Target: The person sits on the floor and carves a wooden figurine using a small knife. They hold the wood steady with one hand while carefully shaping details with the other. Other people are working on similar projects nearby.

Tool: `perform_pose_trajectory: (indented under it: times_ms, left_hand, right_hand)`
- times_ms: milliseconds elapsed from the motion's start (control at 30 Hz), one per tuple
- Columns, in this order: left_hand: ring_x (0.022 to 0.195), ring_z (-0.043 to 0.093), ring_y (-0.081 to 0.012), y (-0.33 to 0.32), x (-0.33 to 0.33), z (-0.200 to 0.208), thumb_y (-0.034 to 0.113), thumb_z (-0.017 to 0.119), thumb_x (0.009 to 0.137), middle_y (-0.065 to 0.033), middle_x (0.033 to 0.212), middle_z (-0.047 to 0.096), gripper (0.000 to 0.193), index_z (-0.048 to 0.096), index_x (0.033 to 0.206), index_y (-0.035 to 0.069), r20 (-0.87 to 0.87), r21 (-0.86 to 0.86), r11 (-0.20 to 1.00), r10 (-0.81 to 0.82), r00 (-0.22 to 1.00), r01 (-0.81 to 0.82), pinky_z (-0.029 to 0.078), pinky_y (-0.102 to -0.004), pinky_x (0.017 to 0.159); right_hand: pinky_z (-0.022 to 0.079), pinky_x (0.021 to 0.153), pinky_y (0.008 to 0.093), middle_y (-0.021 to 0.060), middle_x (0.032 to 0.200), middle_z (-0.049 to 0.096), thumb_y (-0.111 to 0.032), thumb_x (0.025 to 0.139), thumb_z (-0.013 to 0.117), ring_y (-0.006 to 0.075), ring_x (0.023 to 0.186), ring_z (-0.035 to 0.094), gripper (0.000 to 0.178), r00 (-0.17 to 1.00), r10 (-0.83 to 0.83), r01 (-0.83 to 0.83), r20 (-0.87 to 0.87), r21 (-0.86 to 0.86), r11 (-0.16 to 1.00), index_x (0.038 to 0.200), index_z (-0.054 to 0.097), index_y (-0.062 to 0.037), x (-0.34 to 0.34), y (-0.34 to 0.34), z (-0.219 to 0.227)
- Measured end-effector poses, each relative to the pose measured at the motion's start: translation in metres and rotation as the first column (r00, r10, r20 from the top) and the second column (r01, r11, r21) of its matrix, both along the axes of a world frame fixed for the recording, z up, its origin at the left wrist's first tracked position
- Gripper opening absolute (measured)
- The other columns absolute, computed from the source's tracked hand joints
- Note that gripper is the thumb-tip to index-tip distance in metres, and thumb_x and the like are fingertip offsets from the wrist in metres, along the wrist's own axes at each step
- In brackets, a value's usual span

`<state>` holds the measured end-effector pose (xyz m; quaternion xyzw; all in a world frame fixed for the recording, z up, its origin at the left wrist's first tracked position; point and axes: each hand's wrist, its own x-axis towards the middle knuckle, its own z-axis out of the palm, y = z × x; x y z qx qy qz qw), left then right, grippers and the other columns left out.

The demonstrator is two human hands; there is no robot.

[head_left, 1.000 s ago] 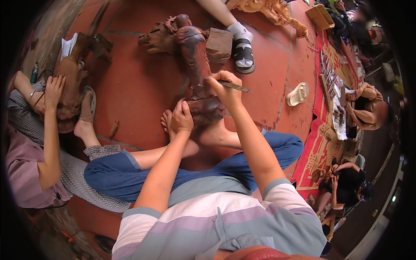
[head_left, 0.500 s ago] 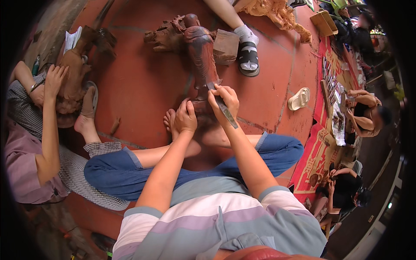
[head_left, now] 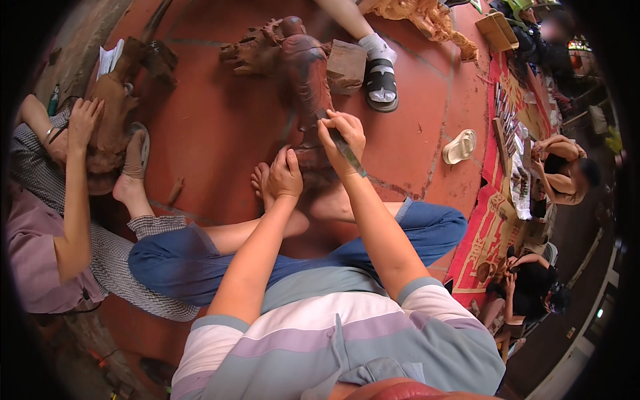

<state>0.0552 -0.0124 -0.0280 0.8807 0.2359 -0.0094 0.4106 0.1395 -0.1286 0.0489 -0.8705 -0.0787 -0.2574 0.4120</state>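
A dark reddish-brown carved wooden statue (head_left: 308, 70) lies lengthwise on the floor ahead of me, its rounded head away and its base close to my feet. My right hand (head_left: 343, 137) is closed around a flat metal blade (head_left: 348, 155), which looks like a scraper. One end of the blade slants back toward my wrist; its other end meets the lower part of the statue, where my fingers partly hide it. Against the left side of the base rests my left hand (head_left: 285, 176), fingers together and thumb on top, gripping the wood.
A block of wood (head_left: 347, 67) and a rough piece of wood (head_left: 252, 52) flank the statue. Beyond it is another person's sandalled foot (head_left: 381, 83). At left, a person holds another carving (head_left: 110, 113). A pale slipper (head_left: 460, 147) and rows of tools (head_left: 508, 123) lie to the right.
My right hand and the blade have shifted slightly away from me along the statue. My left hand stays at the base, nearly unmoved.
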Motion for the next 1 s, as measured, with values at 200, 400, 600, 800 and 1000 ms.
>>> perform_pose_trajectory:
  times_ms: [200,400,600,800,1000]
  left_hand:
    - [0.109,0.051,-0.0405,0.001,0.003,0.010,0.053,0.026,0.100,-0.0179,0.110,0.067,0.053,0.065,0.124,0.025,-0.049,0.003,1.000,0.004,0.999,-0.004,0.035,-0.0520,0.099]
    - [0.110,0.051,-0.0418,0.001,0.003,0.011,0.053,0.025,0.100,-0.0185,0.110,0.066,0.055,0.064,0.124,0.025,-0.062,0.062,0.998,0.008,0.998,-0.004,0.035,-0.0530,0.098]
    - [0.110,0.051,-0.0422,-0.002,0.001,0.009,0.053,0.024,0.100,-0.0169,0.112,0.066,0.056,0.064,0.124,0.024,-0.089,0.130,0.991,-0.021,0.996,0.032,0.036,-0.0531,0.098]
    - [0.109,0.052,-0.0427,0.002,0.003,-0.006,0.053,0.025,0.100,-0.0188,0.111,0.066,0.055,0.065,0.124,0.024,0.001,0.001,1.000,0.009,1.000,-0.009,0.036,-0.0531,0.098]
    - [0.110,0.052,-0.0434,0.002,0.003,0.012,0.054,0.025,0.100,-0.0235,0.108,0.064,0.057,0.064,0.126,0.024,-0.072,0.087,0.996,-0.011,0.997,0.018,0.036,-0.0535,0.099]
  right_hand:
    - [0.051,0.082,0.0375,0.0082,0.084,0.070,-0.011,0.072,0.077,0.0281,0.087,0.065,0.010,0.995,0.032,-0.033,-0.099,-0.009,0.999,0.076,0.068,-0.0075,-0.006,-0.009,0.001]
    - [0.051,0.081,0.0371,0.0085,0.084,0.070,-0.012,0.072,0.077,0.0278,0.086,0.066,0.010,0.992,0.042,-0.041,-0.120,0.014,0.999,0.075,0.068,-0.0068,-0.019,-0.013,-0.007]
    - [0.051,0.081,0.0379,0.0074,0.082,0.070,-0.013,0.073,0.077,0.0276,0.086,0.066,0.010,1.000,-0.012,0.013,-0.028,0.022,1.000,0.074,0.068,-0.0077,0.000,-0.007,-0.002]
    - [0.051,0.080,0.0372,0.0067,0.081,0.070,-0.012,0.072,0.075,0.0268,0.084,0.066,0.010,0.992,0.029,-0.023,-0.124,0.043,0.999,0.070,0.066,-0.0075,0.000,-0.013,0.005]
    - [0.049,0.076,0.0365,0.0079,0.077,0.069,-0.012,0.072,0.076,0.0265,0.078,0.065,0.012,0.997,-0.064,0.067,-0.035,0.107,0.992,0.069,0.066,-0.0068,-0.007,-0.016,-0.012]
